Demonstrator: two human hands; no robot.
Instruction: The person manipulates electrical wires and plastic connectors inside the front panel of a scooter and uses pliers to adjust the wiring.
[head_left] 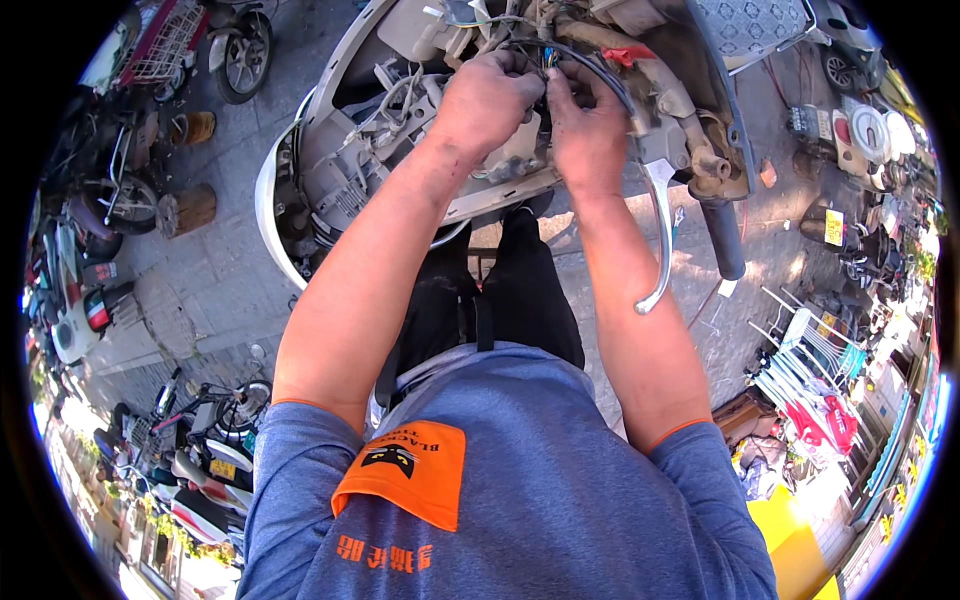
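Both my hands are inside the opened front housing (478,207) of a scooter. My left hand (490,105) is closed, its fingertips pinching in among thin coloured wires (549,58). Close beside it, my right hand (592,130) pinches at the same wires between thumb and fingers. The fingertips partly hide the exact spot they grip. A thick black cable (612,84) arches over the right hand. White connectors and loose leads (395,100) lie in the housing left of my hands. Right of them runs a bare, dirty handlebar tube (672,90) with red tape (628,55) around it.
A silver brake lever (660,235) juts toward me beside my right forearm, near a black handlebar grip (722,240). Parked two-wheelers (205,480) line the left. A wooden stump (187,210) stands on the paving. A white rack (805,370) is at the right.
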